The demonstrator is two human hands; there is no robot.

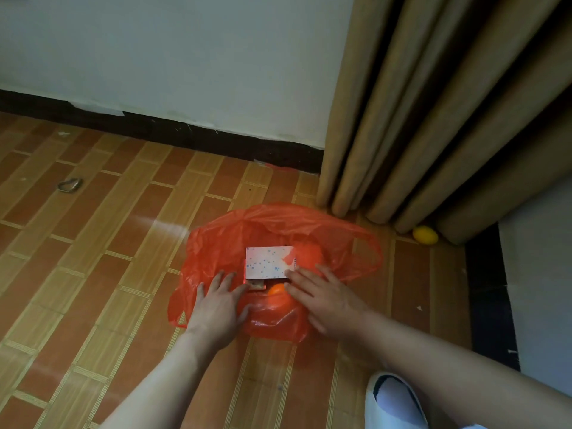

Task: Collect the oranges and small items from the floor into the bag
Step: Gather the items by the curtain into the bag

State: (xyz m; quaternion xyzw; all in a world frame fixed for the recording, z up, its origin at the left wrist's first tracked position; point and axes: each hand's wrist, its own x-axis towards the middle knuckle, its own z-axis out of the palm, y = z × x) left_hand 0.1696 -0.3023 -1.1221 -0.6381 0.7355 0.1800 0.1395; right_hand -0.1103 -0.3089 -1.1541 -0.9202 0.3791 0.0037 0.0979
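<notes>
A red plastic bag [216,243] lies flat on the tiled floor in front of me. A white box with blue dots [268,262] rests on its middle. An orange [276,290] shows just below the box, and another orange [309,254] bulges under the plastic to the box's right. My left hand [216,305] lies spread on the bag's left part, fingers apart, holding nothing. My right hand [325,297] lies spread on the bag's right part, fingertips beside the box. A yellow fruit [425,234] sits on the floor by the curtain. A small metal clip [70,184] lies far left.
Tan curtains [433,119] hang at the right down to the floor. A white wall with a dark skirting [185,134] runs along the back. My white shoe [393,400] is at the bottom right. A dark-edged panel [538,289] stands at the far right.
</notes>
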